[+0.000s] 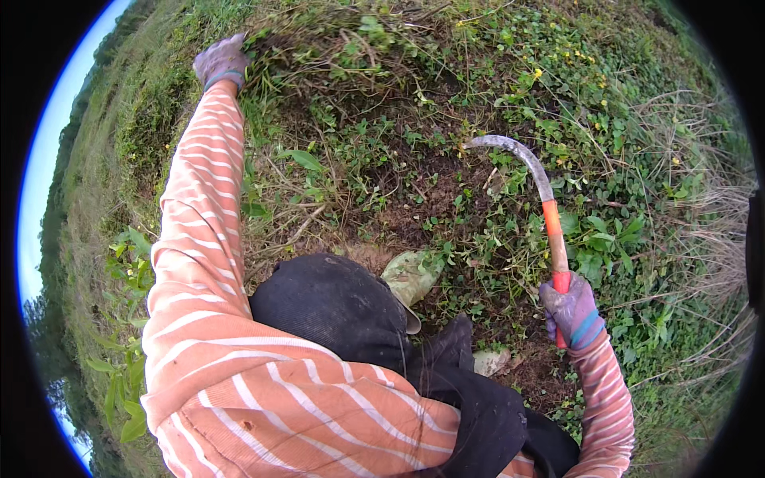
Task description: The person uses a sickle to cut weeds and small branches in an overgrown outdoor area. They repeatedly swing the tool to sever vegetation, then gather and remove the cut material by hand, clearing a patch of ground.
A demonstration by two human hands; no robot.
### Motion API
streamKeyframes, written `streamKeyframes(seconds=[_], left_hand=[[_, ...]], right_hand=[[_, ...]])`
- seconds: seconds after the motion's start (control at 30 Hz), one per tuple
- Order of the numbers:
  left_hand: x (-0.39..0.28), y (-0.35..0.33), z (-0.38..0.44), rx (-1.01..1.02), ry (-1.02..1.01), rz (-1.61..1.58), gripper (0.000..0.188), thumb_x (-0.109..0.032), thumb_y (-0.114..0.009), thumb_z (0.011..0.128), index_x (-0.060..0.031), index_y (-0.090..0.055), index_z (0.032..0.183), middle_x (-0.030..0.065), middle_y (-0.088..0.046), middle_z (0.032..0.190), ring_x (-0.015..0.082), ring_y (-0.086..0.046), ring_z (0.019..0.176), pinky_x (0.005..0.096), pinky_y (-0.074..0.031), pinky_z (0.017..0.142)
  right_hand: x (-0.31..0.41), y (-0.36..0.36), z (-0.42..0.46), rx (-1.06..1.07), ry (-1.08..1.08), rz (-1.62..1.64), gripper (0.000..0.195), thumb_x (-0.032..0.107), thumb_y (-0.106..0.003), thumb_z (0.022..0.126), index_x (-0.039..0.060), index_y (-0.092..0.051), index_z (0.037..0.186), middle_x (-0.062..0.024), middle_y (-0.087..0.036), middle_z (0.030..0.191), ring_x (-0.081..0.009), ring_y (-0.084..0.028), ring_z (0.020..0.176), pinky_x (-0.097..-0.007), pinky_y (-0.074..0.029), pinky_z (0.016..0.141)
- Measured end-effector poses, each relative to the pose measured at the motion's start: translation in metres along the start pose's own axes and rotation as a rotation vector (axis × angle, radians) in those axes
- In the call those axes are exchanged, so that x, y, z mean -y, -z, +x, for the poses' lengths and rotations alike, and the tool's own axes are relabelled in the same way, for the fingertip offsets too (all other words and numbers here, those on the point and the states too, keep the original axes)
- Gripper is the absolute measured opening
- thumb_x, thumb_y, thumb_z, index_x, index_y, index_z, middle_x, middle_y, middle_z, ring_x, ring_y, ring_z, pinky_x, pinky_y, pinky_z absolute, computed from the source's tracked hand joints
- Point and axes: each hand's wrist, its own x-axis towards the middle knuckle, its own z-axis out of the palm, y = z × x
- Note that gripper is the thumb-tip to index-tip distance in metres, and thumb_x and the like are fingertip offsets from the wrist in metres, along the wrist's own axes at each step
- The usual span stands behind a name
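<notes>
My right hand [575, 308], in a soiled purple glove with a teal cuff, grips the red lower end of a sickle's wooden handle [557, 251]. The curved metal sickle blade [526, 156] points up and left, its tip over low weeds. At the far upper left, my left hand [221, 61], in a matching glove, is curled at the edge of a blurred clump of pulled weeds [334, 51]. Its fingertips are hidden, but stems run out from the fist.
A dark-clothed knee [334, 305] and a greenish shoe [412, 276] are below me. A woody stem [302, 230] with broad leaves rises left of centre. Dry grass [711, 221] stands at right. Bare soil [439, 170] shows among creeping plants with yellow flowers [536, 73].
</notes>
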Motion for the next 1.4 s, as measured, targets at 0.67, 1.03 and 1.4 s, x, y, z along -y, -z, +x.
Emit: streamKeyframes(seconds=[0.67, 1.03, 1.4], left_hand=[[0.141, -0.147, -0.090, 0.296, 0.855, -0.461, 0.050, -0.029, -0.063, 0.071, -0.0068, -0.060, 0.116, 0.0210, -0.060, 0.115, 0.0349, -0.059, 0.106, 0.0395, -0.048, 0.090], [-0.122, -0.007, -0.054, 0.564, -0.553, -0.405, 0.097, -0.063, -0.060, 0.075, -0.0234, -0.011, 0.148, 0.0111, -0.009, 0.154, 0.0310, -0.007, 0.142, 0.0464, -0.007, 0.115], [-0.178, 0.013, -0.046, 0.769, -0.686, -0.331, 0.076, -0.047, -0.065, 0.075, -0.0095, -0.042, 0.136, 0.0157, -0.057, 0.124, 0.0300, -0.055, 0.114, 0.0363, -0.042, 0.098]], right_hand=[[0.018, 0.026, -0.096, -0.090, -0.040, 0.095, 0.014, 0.010, -0.062, 0.080, 0.0020, -0.051, 0.083, -0.0028, -0.049, 0.053, -0.0125, -0.048, 0.037, -0.0254, -0.041, 0.035], [0.016, 0.012, -0.169, -0.223, 0.026, 0.535, 0.011, 0.016, -0.060, 0.089, 0.0095, -0.051, 0.086, 0.0011, -0.044, 0.051, -0.0106, -0.041, 0.036, -0.0240, -0.034, 0.033], [-0.024, 0.024, -0.219, -0.281, 0.224, 0.978, 0.012, 0.017, -0.060, 0.089, 0.0117, -0.051, 0.085, 0.0019, -0.041, 0.053, -0.0106, -0.040, 0.039, -0.0250, -0.035, 0.034]])
